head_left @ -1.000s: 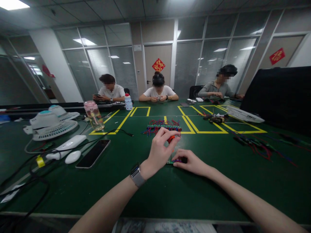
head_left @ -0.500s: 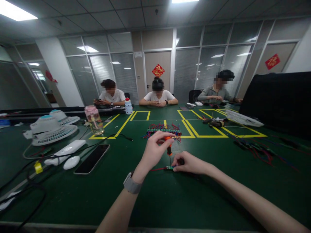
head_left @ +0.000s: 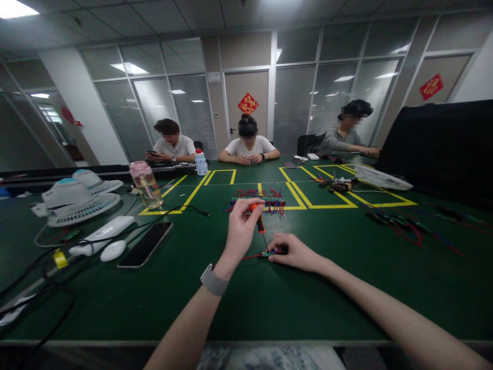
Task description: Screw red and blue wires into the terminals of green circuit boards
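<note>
My left hand point(head_left: 242, 224) pinches the top of an orange-and-black screwdriver point(head_left: 261, 224). The shaft slants down, its tip at a small green circuit board point(head_left: 265, 254) on the green table point(head_left: 308, 313). My right hand point(head_left: 295, 252) is closed around the right end of that board, thumb and forefinger holding it down. A red wire runs left from the board, and some coloured wires show by my right fingers. Just beyond my left hand, a row of similar boards with red and blue wires point(head_left: 277, 200) lies on the table.
To the left are a phone point(head_left: 146, 245), a white mouse point(head_left: 113, 251), black cables, white fans point(head_left: 82, 203) and a pink-lidded bottle point(head_left: 145, 185). More wired boards point(head_left: 400, 223) and hand tools point(head_left: 337, 185) lie right. Several people sit across the table; a black screen point(head_left: 442, 159) stands right.
The screwdriver has gone from upright to leaning, its handle tipped left with my left hand. My right hand still holds the board. The view has tilted slightly down.
</note>
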Available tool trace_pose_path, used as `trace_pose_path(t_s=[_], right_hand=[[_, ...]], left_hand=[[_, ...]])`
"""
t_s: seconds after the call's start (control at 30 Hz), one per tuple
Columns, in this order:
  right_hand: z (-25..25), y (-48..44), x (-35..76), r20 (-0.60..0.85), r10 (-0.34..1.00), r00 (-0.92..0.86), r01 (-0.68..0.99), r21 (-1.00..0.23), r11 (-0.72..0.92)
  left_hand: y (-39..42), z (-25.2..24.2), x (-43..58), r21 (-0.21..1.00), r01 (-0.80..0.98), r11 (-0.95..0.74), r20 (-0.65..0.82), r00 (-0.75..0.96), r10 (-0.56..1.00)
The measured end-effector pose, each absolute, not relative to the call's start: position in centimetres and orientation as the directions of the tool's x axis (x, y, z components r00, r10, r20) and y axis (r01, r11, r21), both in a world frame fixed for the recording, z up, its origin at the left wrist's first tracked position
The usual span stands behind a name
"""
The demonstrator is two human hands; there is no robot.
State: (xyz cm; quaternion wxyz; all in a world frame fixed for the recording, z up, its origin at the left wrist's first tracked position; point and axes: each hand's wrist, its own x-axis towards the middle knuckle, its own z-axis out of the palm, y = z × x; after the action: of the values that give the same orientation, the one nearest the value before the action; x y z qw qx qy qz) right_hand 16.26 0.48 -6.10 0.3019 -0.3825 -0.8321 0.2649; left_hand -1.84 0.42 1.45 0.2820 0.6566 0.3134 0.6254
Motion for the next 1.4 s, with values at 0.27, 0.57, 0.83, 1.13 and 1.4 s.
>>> trace_pose_path(t_s=[0.27,0.57,0.83,1.13,1.4], right_hand=[[-6.2,0.5,16.4,0.297,0.799,-0.523,0.497,-0.655,0.569],[-6.1,0.3,16.4,0.316,0.781,-0.539,0.504,-0.622,0.599],[-5.6,0.1,16.7,0.293,0.762,-0.578,0.501,-0.610,0.614],[-5.6,0.2,16.8,0.305,0.759,-0.575,0.486,-0.619,0.617],[-5.5,0.0,16.8,0.316,0.754,-0.575,0.486,-0.610,0.626]], left_hand=[[0.5,1.4,-2.1,0.826,-0.140,-0.545,0.563,0.209,0.800],[0.0,1.4,-2.4,0.777,0.000,-0.630,0.624,0.137,0.769],[-0.4,1.5,-2.3,0.829,-0.129,-0.544,0.560,0.192,0.806],[-0.6,1.0,-2.1,0.805,-0.060,-0.591,0.593,0.130,0.795],[-0.9,1.4,-2.1,0.798,-0.051,-0.601,0.600,0.162,0.783]])
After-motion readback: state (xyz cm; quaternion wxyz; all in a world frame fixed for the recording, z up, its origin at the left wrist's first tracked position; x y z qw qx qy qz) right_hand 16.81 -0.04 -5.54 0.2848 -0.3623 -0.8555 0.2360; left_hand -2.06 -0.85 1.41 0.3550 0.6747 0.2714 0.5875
